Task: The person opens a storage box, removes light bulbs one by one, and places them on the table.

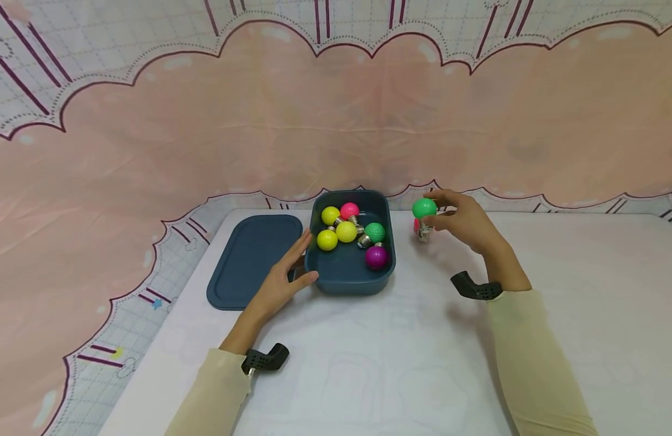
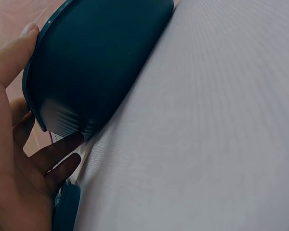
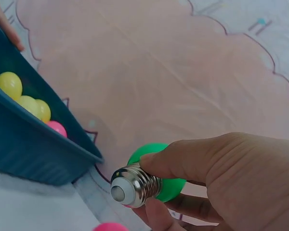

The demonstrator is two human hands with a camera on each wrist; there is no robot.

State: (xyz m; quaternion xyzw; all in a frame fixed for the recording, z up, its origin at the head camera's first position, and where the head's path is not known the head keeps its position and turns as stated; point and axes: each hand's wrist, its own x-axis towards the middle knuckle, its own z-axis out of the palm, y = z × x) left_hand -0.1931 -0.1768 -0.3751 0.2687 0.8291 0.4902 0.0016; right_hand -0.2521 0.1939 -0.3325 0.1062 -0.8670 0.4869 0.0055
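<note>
My right hand (image 1: 463, 221) pinches a green light bulb (image 1: 425, 208) between thumb and fingers, right of a dark blue box (image 1: 349, 287). In the right wrist view, the bulb's silver screw base (image 3: 143, 183) points toward the camera. Just under it is a pink bulb (image 3: 111, 226), mostly hidden. My left hand (image 1: 283, 275) rests against the box's left side, its fingers extended along the wall. Inside the box lie several yellow bulbs (image 1: 346, 232), a pink bulb (image 1: 349, 210), a green bulb (image 1: 374, 232) and a purple bulb (image 1: 376, 257).
A dark blue lid (image 1: 251, 260) lies flat on the white table (image 1: 368, 363), left of the box and partly behind my left hand. Behind the table hangs a peach patterned cloth (image 1: 336, 121).
</note>
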